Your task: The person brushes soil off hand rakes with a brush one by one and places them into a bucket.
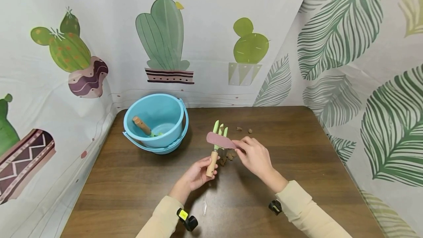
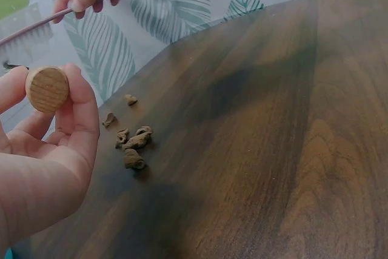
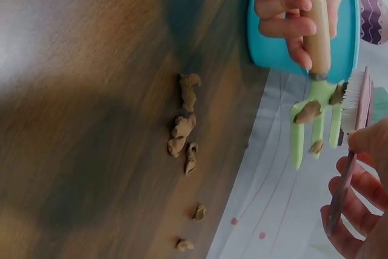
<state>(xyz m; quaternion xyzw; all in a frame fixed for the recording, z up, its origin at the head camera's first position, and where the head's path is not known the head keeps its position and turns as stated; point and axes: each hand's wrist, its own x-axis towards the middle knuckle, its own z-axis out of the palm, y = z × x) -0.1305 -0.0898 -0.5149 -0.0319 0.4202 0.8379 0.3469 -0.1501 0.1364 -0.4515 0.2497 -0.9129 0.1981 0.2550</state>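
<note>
My left hand (image 1: 197,173) grips the wooden handle of a small garden hand fork (image 1: 212,165), its light green tines pointing up and away. Brown clay-like lumps (image 3: 308,112) stick to the tines in the right wrist view. My right hand (image 1: 256,155) pinches the handle of a pink-backed brush (image 1: 219,140) with white bristles (image 3: 350,110). The brush lies across the fork's tines, bristles facing them and seemingly touching at one outer tine. In the left wrist view, the fork's round handle end (image 2: 47,89) shows between thumb and fingers.
Several brown crumbly pieces (image 2: 138,140) lie on the dark wooden table (image 1: 297,150) beneath and beyond the hands. At the back left stands a light blue bucket (image 1: 155,142) holding a wooden-handled tool (image 1: 142,125) with a green end. A printed cloth (image 1: 211,47) hangs behind the table.
</note>
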